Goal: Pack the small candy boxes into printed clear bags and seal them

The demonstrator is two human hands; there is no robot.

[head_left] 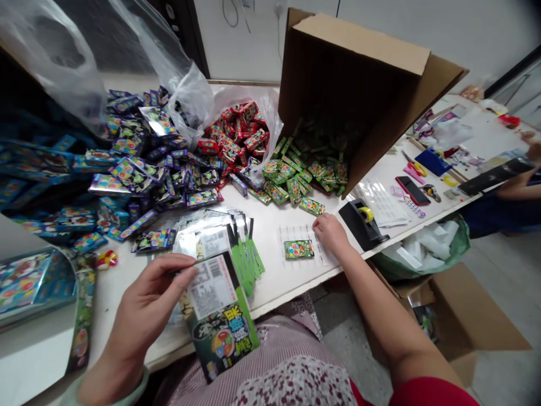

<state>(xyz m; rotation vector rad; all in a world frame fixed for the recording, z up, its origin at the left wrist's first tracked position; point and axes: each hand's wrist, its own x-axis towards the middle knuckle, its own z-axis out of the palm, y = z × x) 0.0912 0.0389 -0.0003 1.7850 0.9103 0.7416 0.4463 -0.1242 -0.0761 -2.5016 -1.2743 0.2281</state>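
Between the thumb and fingers of my left hand is the top edge of a black and green printed packet, which hangs over the table's front edge. A white barcode label covers its upper part. My right hand rests at the table with its fingers drawn together, beside a sheet of clear stickers; what its fingertips hold, if anything, is too small to make out. On that sheet lies a small green box. Fanned green and black packets lie beyond my left hand.
Purple boxes, red boxes in a plastic bag and green boxes spilling from a tipped carton fill the back. A tape dispenser and phone lie right. Below stands an open carton. Another person's arm shows at far right.
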